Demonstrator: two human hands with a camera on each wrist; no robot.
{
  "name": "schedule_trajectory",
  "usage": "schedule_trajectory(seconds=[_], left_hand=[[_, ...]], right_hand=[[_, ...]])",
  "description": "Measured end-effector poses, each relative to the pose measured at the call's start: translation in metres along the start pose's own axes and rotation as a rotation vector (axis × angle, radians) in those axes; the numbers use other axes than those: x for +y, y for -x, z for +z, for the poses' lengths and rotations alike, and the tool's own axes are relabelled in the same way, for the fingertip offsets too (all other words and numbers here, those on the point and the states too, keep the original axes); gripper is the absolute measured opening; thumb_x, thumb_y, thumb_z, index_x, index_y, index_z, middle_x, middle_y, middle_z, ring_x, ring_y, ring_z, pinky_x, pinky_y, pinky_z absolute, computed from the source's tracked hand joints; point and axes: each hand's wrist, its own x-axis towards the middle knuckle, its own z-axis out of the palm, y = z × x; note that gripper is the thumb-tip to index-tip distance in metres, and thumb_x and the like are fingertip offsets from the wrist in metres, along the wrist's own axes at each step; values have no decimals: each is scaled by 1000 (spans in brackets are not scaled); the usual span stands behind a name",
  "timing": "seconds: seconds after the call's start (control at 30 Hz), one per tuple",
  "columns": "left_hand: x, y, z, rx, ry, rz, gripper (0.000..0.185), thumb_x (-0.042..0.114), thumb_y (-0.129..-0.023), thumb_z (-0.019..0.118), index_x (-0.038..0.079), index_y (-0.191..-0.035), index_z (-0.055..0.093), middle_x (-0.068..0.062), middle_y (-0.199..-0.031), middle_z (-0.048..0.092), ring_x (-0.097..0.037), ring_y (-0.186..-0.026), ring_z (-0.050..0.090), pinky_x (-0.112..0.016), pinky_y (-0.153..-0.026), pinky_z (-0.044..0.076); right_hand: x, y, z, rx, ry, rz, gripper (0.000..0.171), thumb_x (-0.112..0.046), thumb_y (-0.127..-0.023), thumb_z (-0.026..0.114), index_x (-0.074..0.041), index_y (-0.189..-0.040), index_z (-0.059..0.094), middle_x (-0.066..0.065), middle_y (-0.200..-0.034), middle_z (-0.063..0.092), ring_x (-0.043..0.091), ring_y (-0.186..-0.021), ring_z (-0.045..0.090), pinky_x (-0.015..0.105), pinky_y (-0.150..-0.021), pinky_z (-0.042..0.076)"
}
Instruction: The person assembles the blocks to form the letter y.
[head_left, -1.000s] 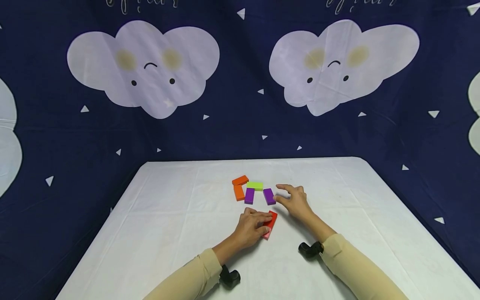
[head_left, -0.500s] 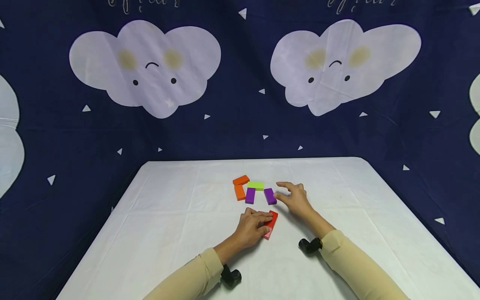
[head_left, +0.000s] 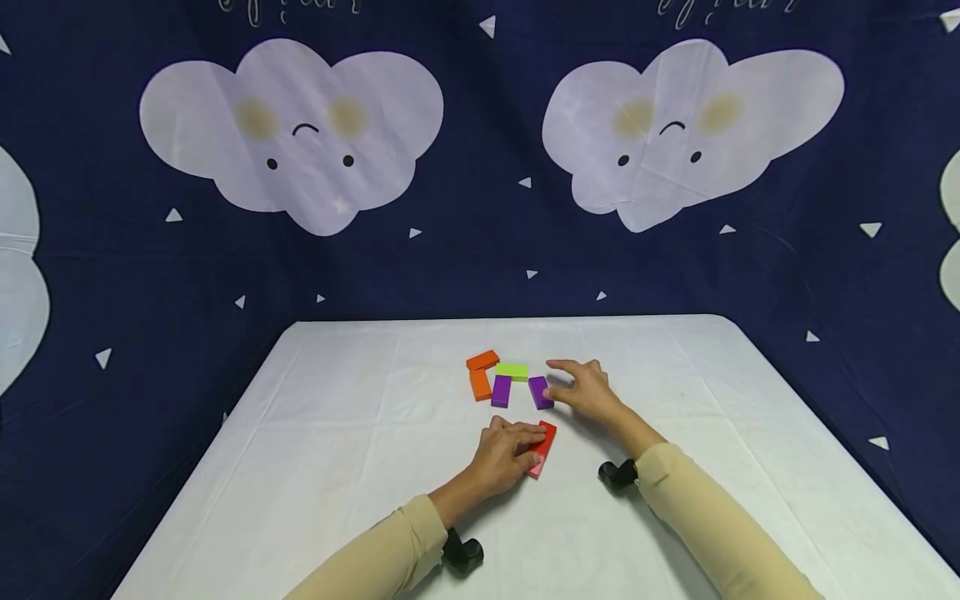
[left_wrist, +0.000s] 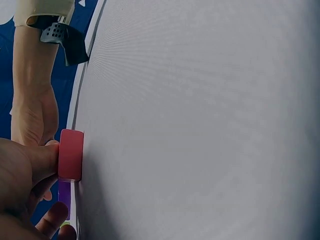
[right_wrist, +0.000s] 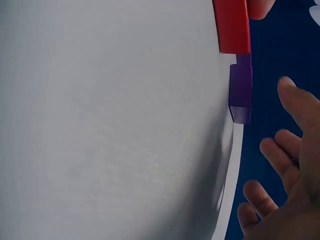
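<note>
Since the earlier frame, your right hand [head_left: 587, 390] has slid a little farther and leftward, closing on the right-hand purple block [head_left: 540, 392], while your left hand [head_left: 504, 454] has stayed put on the red block [head_left: 543, 447]. Your left fingers lie across the red block's near-left side, and the left wrist view adds that your thumb [left_wrist: 42, 157] presses against its end, so that hand grips it flat on the white table [head_left: 337, 442]. Your right hand's fingers are spread and only loosely bent; from the head view the thumb reaches the purple block's right edge, but the right wrist view shows open space between the fingers [right_wrist: 295, 107] and that block [right_wrist: 241, 90], so nothing is clasped. That same wrist view also lines up the red block [right_wrist: 232, 25] just beyond the purple one, a relation the head view shows as a small gap. Farther left sit a second purple block [head_left: 501, 390], a lime-green block [head_left: 512, 371] across the far ends, and two orange blocks [head_left: 481, 372], seen only from the head camera.
</note>
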Motion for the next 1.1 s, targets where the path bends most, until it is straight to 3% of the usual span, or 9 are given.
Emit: schedule_trajectory(seconds=[0.17,0.47,1.1], left_hand=[[0,-1,0,-2,2,-8,32,18,-85,68,12,-116,68,5,-121,66,-10,-90,41,-26,-77,29],[0,0,-1,0,3,-2,33,18,-85,68,12,-117,68,4,-122,66,-11,-90,42,-26,-77,29],[-1,0,-1,-11,53,-39,34,18,-84,69,13,-117,68,3,-122,66,-11,-90,44,-24,-75,27]], right_hand=[[-1,-5,3,-66,25,-26,60,-43,-76,74,-28,-132,55,10,-120,60,27,-101,41,35,-78,31],[-3,-9,5,-135,57,-41,64,-43,-74,76,-27,-133,55,9,-134,56,28,-108,38,39,-83,32],[0,-9,4,-185,103,-89,67,-39,-71,79,-25,-132,55,9,-131,59,28,-106,40,37,-81,31]])
